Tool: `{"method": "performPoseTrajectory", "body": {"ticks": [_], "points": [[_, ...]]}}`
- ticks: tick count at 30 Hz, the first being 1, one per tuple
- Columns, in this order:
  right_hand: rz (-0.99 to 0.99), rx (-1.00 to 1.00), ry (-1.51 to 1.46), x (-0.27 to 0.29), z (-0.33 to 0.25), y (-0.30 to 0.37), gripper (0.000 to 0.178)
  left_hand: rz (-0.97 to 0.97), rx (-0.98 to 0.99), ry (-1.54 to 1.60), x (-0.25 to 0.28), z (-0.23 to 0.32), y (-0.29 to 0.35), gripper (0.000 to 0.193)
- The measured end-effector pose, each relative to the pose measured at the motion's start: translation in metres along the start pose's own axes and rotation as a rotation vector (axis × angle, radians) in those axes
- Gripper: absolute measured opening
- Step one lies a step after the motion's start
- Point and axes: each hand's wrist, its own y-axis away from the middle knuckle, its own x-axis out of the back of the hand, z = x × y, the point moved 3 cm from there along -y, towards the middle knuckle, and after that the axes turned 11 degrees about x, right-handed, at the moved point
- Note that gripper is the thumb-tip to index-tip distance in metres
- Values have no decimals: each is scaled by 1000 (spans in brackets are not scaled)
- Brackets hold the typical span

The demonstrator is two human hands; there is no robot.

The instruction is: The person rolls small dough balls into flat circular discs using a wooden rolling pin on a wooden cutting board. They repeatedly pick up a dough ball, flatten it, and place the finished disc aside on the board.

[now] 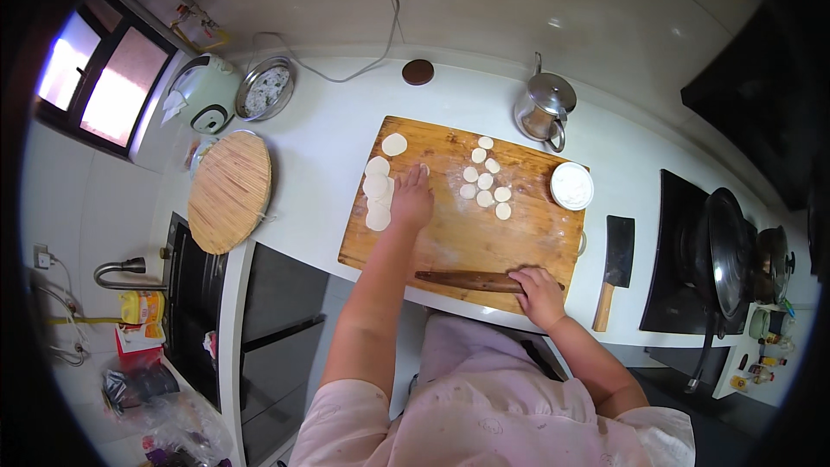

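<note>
My left hand (412, 199) reaches over the left part of the wooden board (450, 238), fingers stretched forward. A small pale dough piece (424, 169) shows at its fingertips; whether it is gripped is not clear. Beside this hand lie overlapping rolled dough wrappers (378, 187), with a single wrapper (394, 144) farther back. Near the board's front edge, my right hand (539, 296) is closed on one end of a dark wooden rolling pin (467, 280), which lies crosswise. Several small dough discs (485, 182) are spread over the floured back middle of the board.
A bowl of white flour (572, 185) sits on the board's right side. Right of it lie a cleaver (618, 255) and a stove with a wok (724, 251). Behind stands a metal kettle (546, 104). Leftward are a round straw lid (229, 193), a bowl of filling (266, 90) and a rice cooker (203, 91).
</note>
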Motion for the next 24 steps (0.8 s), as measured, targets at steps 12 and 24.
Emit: {"method": "performPoseTrajectory", "body": {"ticks": [12, 24], "points": [[22, 11, 24, -1, 0, 2, 49, -189, -743, -7, -25, 66, 90, 59], [29, 12, 13, -3, 2, 4, 48, -159, -159, 328, -18, 86, 74, 39]]}}
